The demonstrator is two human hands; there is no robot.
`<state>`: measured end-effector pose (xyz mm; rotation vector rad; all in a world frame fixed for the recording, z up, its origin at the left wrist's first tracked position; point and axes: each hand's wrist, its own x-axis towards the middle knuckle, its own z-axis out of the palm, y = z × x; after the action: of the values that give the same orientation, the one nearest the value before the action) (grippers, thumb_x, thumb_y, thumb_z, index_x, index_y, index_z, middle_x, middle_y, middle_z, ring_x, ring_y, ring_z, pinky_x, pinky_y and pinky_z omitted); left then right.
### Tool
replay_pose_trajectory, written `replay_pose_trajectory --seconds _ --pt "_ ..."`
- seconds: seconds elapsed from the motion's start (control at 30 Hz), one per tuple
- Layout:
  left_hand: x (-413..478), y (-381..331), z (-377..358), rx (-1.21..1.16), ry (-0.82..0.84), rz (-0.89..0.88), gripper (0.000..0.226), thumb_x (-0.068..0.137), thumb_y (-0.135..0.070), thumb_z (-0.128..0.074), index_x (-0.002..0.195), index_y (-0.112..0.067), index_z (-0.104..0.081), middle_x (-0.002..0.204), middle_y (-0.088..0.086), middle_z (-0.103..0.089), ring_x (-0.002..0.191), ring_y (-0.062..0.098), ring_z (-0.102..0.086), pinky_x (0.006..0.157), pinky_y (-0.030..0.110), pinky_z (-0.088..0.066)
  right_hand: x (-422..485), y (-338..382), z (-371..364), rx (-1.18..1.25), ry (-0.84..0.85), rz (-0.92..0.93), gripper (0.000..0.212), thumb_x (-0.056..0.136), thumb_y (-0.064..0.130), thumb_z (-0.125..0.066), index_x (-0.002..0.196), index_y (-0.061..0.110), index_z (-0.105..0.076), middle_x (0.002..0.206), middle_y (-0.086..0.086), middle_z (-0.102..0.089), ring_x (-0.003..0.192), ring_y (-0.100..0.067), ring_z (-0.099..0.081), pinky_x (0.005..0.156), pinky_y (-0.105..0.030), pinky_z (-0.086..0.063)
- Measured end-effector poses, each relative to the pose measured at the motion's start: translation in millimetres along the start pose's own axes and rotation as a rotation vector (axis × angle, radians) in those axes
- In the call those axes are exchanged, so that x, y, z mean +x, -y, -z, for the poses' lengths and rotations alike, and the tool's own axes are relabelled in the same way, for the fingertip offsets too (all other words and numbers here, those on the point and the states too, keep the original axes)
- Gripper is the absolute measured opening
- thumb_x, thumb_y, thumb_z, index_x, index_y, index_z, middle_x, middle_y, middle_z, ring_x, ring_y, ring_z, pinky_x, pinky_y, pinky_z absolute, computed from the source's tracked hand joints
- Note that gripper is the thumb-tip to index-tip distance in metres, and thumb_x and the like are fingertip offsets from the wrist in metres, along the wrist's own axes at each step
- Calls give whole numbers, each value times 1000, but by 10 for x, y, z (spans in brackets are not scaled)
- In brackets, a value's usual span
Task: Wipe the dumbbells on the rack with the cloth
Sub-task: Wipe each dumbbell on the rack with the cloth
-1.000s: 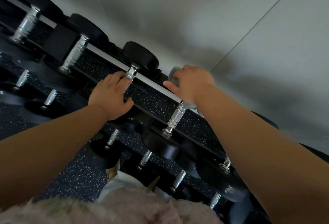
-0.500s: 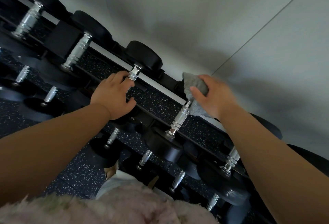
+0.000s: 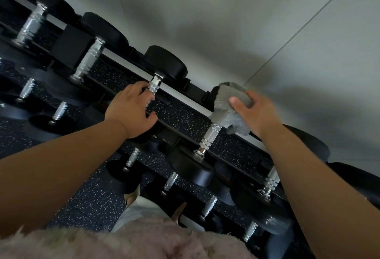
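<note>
Black dumbbells with ribbed chrome handles lie in tiers on a black rack (image 3: 186, 102) that runs from upper left to lower right. My right hand (image 3: 254, 112) grips a grey fluffy cloth (image 3: 228, 110) and holds it over the far head of the middle top-row dumbbell, whose chrome handle (image 3: 209, 138) shows just below the cloth. That far head is almost fully hidden by the cloth. My left hand (image 3: 131, 110) grips the handle (image 3: 154, 85) of the neighbouring dumbbell to the left, fingers curled round it.
A plain grey wall (image 3: 246, 22) rises right behind the rack. Lower tiers hold several more dumbbells (image 3: 189, 168) with speckled black rubber flooring (image 3: 92, 197) beneath. A fuzzy pink garment (image 3: 123, 244) fills the bottom edge.
My right hand has moved to the right and down with the cloth, which now drapes over the far dumbbell head. My left hand has stayed on its handle.
</note>
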<state>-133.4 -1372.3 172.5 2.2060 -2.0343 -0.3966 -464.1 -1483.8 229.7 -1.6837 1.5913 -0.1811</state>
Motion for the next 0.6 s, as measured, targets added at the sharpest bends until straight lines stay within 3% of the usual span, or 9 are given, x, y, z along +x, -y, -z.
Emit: replay_pose_trajectory --seconds 0.07,0.1,0.2,0.27,0.4,0.5,0.6 --pt "5 11 -12 -3 -11 -3 39 86 -38 -71 120 -18 -67 149 8 -48 126 33 -52 98 51 -51 -95 -45 -55 101 -69 -24 61 91 56 -66 142 24 -55 109 -3 -69 60 -6 -74 49 -22 -58" --pt "6 10 -17 -5 -13 -5 38 86 -37 -71 119 -18 -67 149 8 -48 126 33 -52 98 51 -51 -75 -28 -67 61 -79 -10 63 90 61 -63 141 25 -55 109 -2 -70 60 -6 -74 50 -23 -59" --pt "8 14 -26 0 -7 -3 37 86 -37 -72 117 -18 -68 149 9 -48 127 33 -52 98 52 -52 153 172 4 -128 39 14 75 83 84 -51 136 32 -61 105 6 -68 79 -14 -73 75 -37 -64" --pt "11 20 -37 9 -6 -3 35 87 -37 -72 116 -17 -69 150 10 -48 128 34 -52 99 53 -52 364 345 85 -251 205 -50 78 82 89 -48 126 27 -66 104 3 -68 89 -19 -69 90 -41 -56" --pt "19 25 -44 17 0 5 33 87 -36 -73 115 -17 -69 151 10 -46 128 34 -51 102 53 -50 579 517 109 -439 377 -123 102 57 105 -46 116 25 -72 110 -5 -69 97 -24 -66 102 -46 -47" --pt "22 37 -55 21 4 3 32 87 -35 -73 114 -17 -70 151 9 -46 128 34 -51 104 53 -49 435 473 110 -293 292 -110 89 67 94 -59 118 23 -71 108 -4 -70 89 -18 -64 92 -39 -50" --pt "23 38 -69 5 5 2 29 87 -33 -75 110 -17 -70 150 8 -46 128 34 -51 104 53 -49 59 197 -36 82 24 -71 65 85 64 -70 141 32 -58 104 7 -67 77 -12 -68 68 -31 -62"
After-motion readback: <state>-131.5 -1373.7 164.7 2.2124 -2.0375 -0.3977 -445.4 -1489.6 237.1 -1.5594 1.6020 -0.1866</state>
